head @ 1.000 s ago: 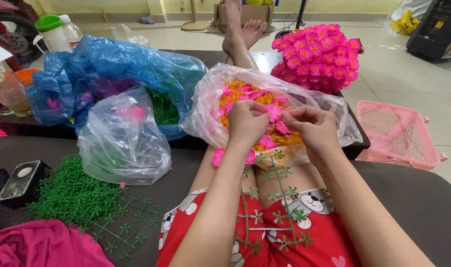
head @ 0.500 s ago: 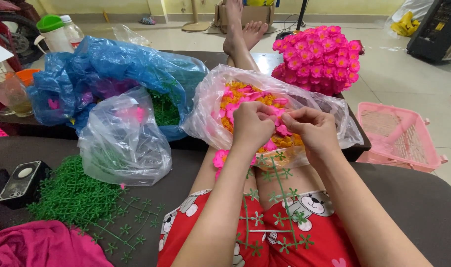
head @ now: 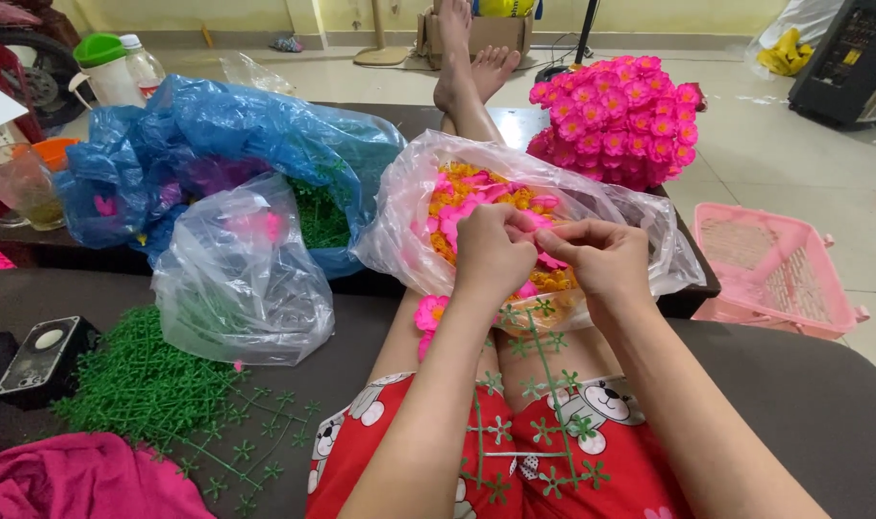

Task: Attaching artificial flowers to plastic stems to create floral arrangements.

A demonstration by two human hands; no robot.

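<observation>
Both hands, left hand (head: pixel 493 252) and right hand (head: pixel 603 258), pinch one pink petal (head: pixel 545 258) (grip clenched) above the clear flower bag (head: pixel 399 231).

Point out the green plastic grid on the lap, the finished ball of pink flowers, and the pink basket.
green plastic grid (head: pixel 543 423), head view: on a stem crossing over the red shorts.
ball of pink flowers (head: pixel 618 120), head view: middle of the flower mass.
pink basket (head: pixel 779 284), head view: on its slatted side wall.

Left hand (head: pixel 493 252): fingers curled, knuckles up, thumb pinching toward the right hand.
Right hand (head: pixel 599 256): fingers bent, fingertips meeting the left.
Forearms: converging forward.
</observation>
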